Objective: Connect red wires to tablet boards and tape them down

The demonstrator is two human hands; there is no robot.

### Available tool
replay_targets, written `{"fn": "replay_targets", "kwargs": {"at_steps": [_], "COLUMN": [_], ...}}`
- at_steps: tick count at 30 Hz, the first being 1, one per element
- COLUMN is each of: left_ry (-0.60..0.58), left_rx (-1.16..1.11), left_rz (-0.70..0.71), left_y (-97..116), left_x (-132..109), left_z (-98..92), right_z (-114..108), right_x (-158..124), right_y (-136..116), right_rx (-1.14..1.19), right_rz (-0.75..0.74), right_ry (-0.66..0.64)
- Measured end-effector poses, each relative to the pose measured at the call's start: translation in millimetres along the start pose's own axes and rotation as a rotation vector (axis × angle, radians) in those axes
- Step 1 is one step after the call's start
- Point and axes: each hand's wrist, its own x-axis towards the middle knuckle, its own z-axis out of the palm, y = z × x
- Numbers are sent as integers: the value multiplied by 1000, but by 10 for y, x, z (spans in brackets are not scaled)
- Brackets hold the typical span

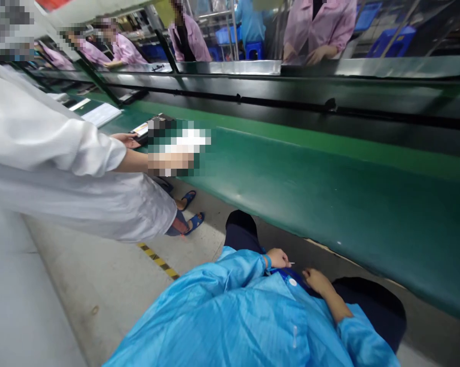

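Note:
My left hand rests over my lap with its fingers closed. A thin white stick-like piece pokes out from its fingertips, too small to name. My right hand lies on the other side of my lap, fingers curled in; whatever they hold, if anything, is hidden. Between the two hands is dark blue cloth, and a round white spot shows on the front of my blue smock. Both hands are below the edge of the green workbench, apart from it.
At left a co-worker in a white coat leans over the bench, hands at a black device and a blurred-out white item. White sheets lie beyond. Across the line sit several people in pink. Yellow-black tape marks the floor.

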Motion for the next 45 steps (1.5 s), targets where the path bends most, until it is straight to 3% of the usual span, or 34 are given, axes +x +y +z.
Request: {"fn": "replay_targets", "kwargs": {"at_steps": [11, 24, 45], "left_ry": [26, -24, -38], "left_rx": [-7, -9, -3], "left_rz": [51, 46, 39], "left_y": [-21, -29, -36], "left_x": [-32, -30, -32], "left_z": [-30, -98, -101], "right_z": [66, 58, 51], "right_x": [52, 70, 49], "right_y": [56, 15, -13], "right_rx": [-114, -258, -278], "right_rz": [-2, -12, -4], "right_ry": [-54, -160, -163]}}
